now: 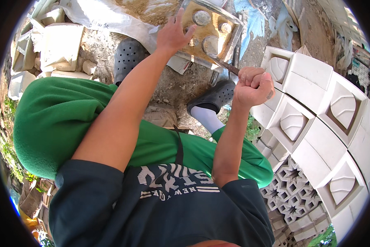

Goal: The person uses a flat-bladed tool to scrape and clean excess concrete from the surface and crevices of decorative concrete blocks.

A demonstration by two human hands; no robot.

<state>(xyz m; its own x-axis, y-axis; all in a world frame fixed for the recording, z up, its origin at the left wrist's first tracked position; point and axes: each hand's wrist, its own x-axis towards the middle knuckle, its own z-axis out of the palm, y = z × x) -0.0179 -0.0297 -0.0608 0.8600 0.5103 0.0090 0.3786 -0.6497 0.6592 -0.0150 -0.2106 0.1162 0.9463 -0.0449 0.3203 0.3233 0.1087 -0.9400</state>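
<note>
My left hand [173, 37] is open with its fingers spread at the left side of a square mould frame [235, 38]. Sandy, tan material fills the frame around several round grey pieces, among them a larger disc [210, 44] and one at the top [201, 17]. In my right fist is a small trowel [231, 68], gripped by its dark handle. Its narrow blade points left toward the frame's lower right corner, close to the larger disc. My right hand [255, 85] hides the handle's end. Whether the blade touches the sand is hard to tell.
Pale cast blocks with leaf-like reliefs [293, 123] are stacked at the right, above star-patterned lattice blocks [291, 191]. A white sheet [98, 18] and loose sand [146, 11] lie beyond my left arm. Broken pale slabs [61, 45] lie far left. My dark clogs [211, 98] flank the frame's near side.
</note>
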